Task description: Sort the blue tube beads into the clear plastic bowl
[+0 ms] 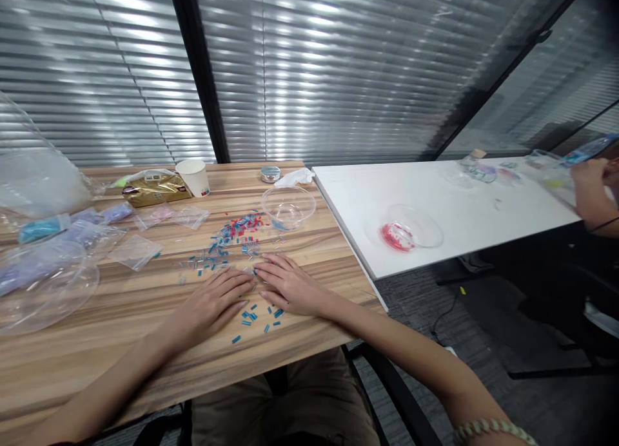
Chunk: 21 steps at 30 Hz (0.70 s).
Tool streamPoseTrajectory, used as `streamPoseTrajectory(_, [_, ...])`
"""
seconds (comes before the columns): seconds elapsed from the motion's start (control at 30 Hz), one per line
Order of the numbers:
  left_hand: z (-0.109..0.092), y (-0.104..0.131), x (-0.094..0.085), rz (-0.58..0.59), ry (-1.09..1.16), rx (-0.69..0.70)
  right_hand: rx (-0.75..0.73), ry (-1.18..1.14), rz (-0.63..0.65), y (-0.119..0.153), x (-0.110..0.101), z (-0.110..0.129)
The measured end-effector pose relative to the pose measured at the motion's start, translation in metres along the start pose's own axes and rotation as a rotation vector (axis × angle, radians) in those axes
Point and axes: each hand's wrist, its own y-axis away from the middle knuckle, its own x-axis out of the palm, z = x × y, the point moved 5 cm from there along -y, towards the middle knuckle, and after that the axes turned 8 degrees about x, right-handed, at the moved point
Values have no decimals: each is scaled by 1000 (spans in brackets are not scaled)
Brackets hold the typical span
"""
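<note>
My left hand point(213, 304) lies palm down on the wooden table, fingers stretched out over small clear and blue pieces. Facing it, my right hand point(293, 285) also rests flat, its fingertips almost meeting the left ones. Just beyond both hands spreads a loose pile of small tube-shaped blue pieces point(220, 238), mixed with clear ones. Red pieces point(246, 224) gather at the far side of this pile. Nearer to me, several blue pieces point(249, 316) are scattered between my wrists. What lies under my palms is hidden.
Behind the pile stands a clear plastic bowl point(312, 207). A white paper cup point(193, 177), a gold tissue pack point(155, 189) and small plastic bags point(136, 251) are to the left. On the white table point(348, 194), a clear bowl point(425, 230) holds red bits. Another person's hand point(590, 175) is far right.
</note>
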Motion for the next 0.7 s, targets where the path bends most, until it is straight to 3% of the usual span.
streamPoseTrajectory(0.7, [0, 1, -1, 9, -28, 1, -9, 6, -9, 0, 0, 0])
